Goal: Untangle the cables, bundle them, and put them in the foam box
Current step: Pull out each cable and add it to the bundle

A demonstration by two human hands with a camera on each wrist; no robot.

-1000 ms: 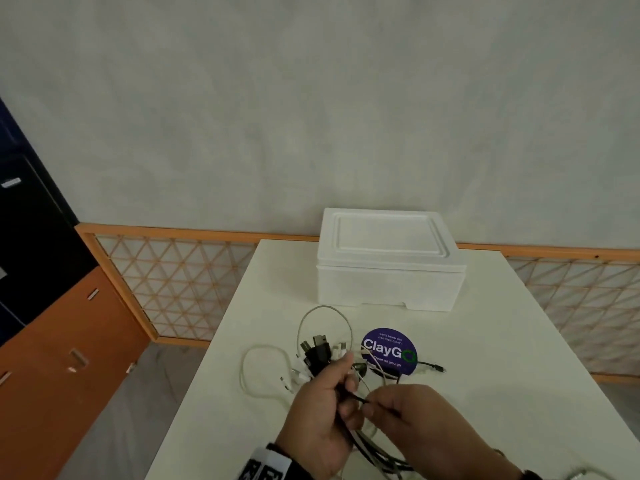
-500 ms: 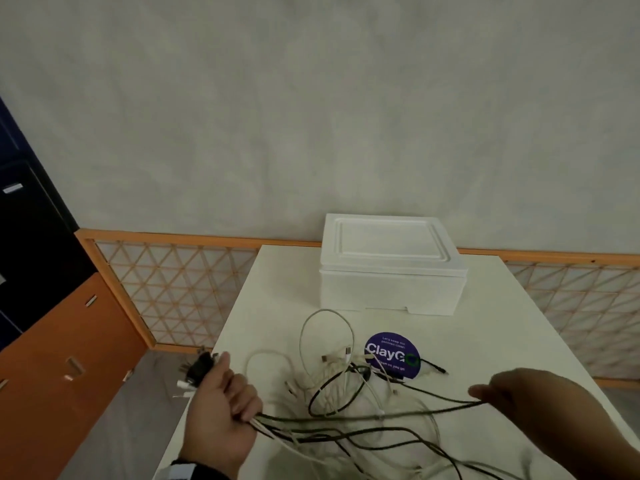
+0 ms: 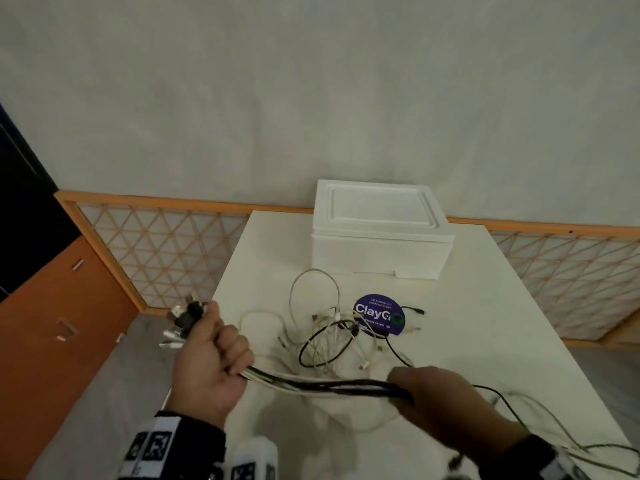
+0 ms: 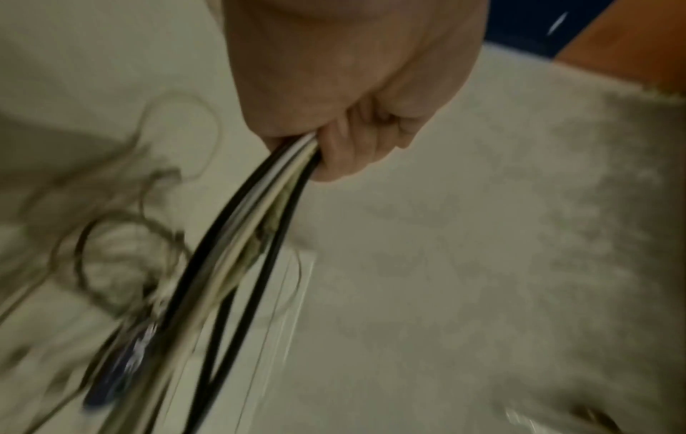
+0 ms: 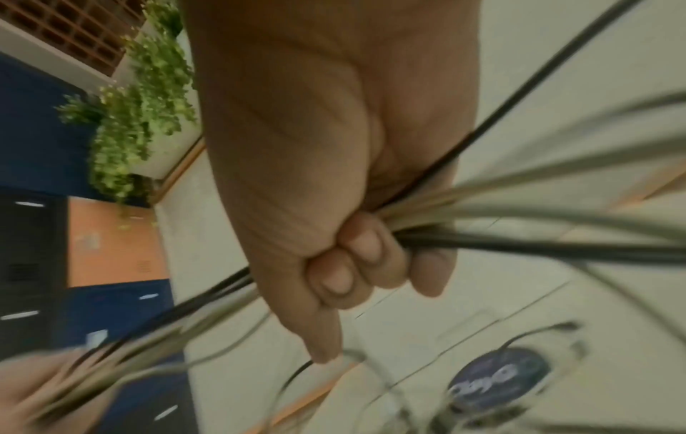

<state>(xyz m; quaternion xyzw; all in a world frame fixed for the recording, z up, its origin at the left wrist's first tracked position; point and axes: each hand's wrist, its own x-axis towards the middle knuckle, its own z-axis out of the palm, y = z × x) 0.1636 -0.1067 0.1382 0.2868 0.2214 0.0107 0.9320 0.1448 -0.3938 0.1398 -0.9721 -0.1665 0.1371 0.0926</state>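
Left hand (image 3: 207, 368) and right hand (image 3: 446, 407), fingers closed around a bundle of black and white cables (image 3: 322, 384), lower centre; closed white foam box (image 3: 379, 233) behind on white counter (image 3: 485, 306)

Loose cables (image 3: 325, 337) clutter table (image 3: 485, 306) before closed foam box (image 3: 377, 251).

Left hand (image 3: 207, 368) up and fisted, fingers (image 4: 356, 146) curled tight round the cables (image 3: 329, 384), plug ends poking out past the thumb side. Right hand (image 3: 446, 407) lower and off to the side, knuckles up, fingers (image 5: 367, 246) wrapped round the same strands, with the little finger sticking out a bit straighter. Run between the two fists pulled fairly straight. Dark bands with square markers on both wrists.
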